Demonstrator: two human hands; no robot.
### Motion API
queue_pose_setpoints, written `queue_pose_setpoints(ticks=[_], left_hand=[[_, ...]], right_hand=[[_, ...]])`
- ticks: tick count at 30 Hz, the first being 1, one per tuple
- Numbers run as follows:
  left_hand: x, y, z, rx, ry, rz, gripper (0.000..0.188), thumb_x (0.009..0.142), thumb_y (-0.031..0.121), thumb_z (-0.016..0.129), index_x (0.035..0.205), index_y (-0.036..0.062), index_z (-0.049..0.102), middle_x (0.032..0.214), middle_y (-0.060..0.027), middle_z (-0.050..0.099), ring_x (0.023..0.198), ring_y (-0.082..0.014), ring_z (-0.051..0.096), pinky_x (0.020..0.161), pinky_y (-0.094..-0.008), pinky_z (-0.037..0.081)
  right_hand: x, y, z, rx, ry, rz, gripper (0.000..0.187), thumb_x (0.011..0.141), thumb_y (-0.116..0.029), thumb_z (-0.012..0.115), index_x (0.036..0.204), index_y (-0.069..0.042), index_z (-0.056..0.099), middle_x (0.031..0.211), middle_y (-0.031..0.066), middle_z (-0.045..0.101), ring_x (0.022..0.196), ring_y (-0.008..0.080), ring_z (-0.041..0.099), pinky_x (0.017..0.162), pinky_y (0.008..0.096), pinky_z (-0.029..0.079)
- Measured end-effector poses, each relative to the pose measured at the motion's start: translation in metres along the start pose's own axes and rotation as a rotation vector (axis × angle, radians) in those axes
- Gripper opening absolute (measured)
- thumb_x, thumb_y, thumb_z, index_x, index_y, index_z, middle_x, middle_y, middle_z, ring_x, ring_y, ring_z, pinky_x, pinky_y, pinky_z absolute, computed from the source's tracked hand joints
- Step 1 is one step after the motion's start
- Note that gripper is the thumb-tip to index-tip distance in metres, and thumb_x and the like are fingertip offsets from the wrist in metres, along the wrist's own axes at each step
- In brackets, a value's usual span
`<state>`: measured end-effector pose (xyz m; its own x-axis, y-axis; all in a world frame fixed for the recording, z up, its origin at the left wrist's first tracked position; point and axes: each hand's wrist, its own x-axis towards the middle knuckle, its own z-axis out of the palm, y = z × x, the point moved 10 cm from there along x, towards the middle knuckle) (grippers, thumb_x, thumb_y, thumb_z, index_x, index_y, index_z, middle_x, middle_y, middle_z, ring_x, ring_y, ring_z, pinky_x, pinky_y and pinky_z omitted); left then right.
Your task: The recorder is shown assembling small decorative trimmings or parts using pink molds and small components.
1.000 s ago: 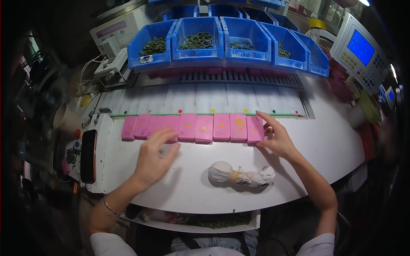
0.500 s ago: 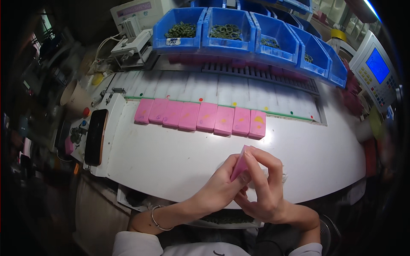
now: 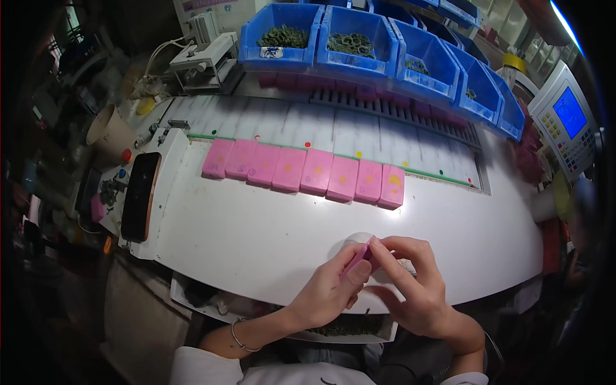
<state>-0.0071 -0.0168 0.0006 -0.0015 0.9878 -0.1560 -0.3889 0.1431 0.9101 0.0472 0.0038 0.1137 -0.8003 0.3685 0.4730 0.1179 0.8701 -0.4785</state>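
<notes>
1. Black phone (image 3: 141, 196): lies left of the row of pink blocks, on a white ledge.
2. Row of pink blocks (image 3: 314, 172): the blocks stand side by side on the white worktop (image 3: 218, 237), touched by neither hand.
3. Left hand (image 3: 328, 285): nearer the person than the row; its grip is closed on a single pink block, thumb on one side and fingers on the other.
4. Single pink block (image 3: 357, 260): held off the row, on its near side, tilted and largely covered by fingers.
5. White bundle (image 3: 359, 238): on the near side of the row, partly hidden behind both hands.
6. Right hand (image 3: 417, 289): near side of the row, toward its right end; fingertips meet the single block's upper end, thumb spread well below them. Whether this grip pinches the block, I cannot tell.
</notes>
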Motion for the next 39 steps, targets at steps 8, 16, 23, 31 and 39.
queue_pose_setpoints(ticks=[8, 16, 23, 31, 39], left_hand=[[0.002, 0.008, -0.024, -0.167, 0.148, 0.120, 0.053, 0.095, 0.043, 0.033, 0.122, -0.0026, 0.041, 0.090, -0.0070, 0.053, 0.073, -0.0109, 0.056, 0.064, -0.0255, 0.050], [0.003, -0.014, -0.040, -0.315, 0.236, -0.039, 0.062, 0.094, 0.051, 0.025, 0.113, -0.0052, 0.044, 0.087, -0.0120, 0.056, 0.063, -0.0146, 0.055, 0.062, -0.0308, 0.051], [-0.006, 0.007, -0.007, -0.296, -0.049, 0.066, 0.064, 0.093, 0.051, 0.025, 0.134, 0.0022, 0.025, 0.082, -0.0148, 0.056, 0.053, -0.0126, 0.051, 0.052, -0.0259, 0.047], [-0.018, 0.034, -0.008, -0.088, -0.154, 0.204, 0.075, 0.081, 0.060, 0.048, 0.130, 0.0055, 0.032, 0.083, -0.0079, 0.053, 0.058, -0.0086, 0.053, 0.051, -0.0216, 0.046], [-0.005, 0.015, -0.033, -0.172, 0.099, 0.035, 0.026, 0.094, 0.029, 0.039, 0.103, 0.0047, 0.044, 0.073, -0.0051, 0.054, 0.053, -0.0075, 0.052, 0.047, -0.0207, 0.045]], right_hand=[[-0.022, -0.016, 0.000, -0.059, 0.187, -0.226, 0.023, 0.062, 0.002, 0.069, 0.082, 0.004, 0.058, 0.080, 0.0100, 0.056, 0.071, 0.0265, 0.059, 0.057, 0.0300, 0.047], [-0.018, -0.008, 0.025, 0.291, 0.021, 0.086, 0.022, 0.069, 0.000, 0.069, 0.090, 0.001, 0.061, 0.073, 0.0079, 0.058, 0.060, 0.0176, 0.058, 0.049, 0.0273, 0.045], [0.001, 0.064, 0.044, 0.677, 0.067, 0.455, 0.019, 0.091, -0.014, 0.045, 0.098, 0.001, 0.055, 0.079, 0.0067, 0.055, 0.050, 0.0096, 0.049, 0.044, 0.0199, 0.041], [-0.007, 0.045, 0.105, 1.430, -0.253, 0.788, 0.036, 0.098, -0.028, 0.028, 0.093, -0.001, 0.052, 0.077, 0.0056, 0.055, 0.045, 0.0080, 0.049, 0.043, 0.0171, 0.042], [-0.010, 0.033, 0.030, 0.553, 0.212, 0.330, 0.018, 0.084, -0.012, 0.057, 0.095, 0.000, 0.062, 0.089, 0.0098, 0.057, 0.079, 0.0173, 0.054, 0.063, 0.0254, 0.042]])
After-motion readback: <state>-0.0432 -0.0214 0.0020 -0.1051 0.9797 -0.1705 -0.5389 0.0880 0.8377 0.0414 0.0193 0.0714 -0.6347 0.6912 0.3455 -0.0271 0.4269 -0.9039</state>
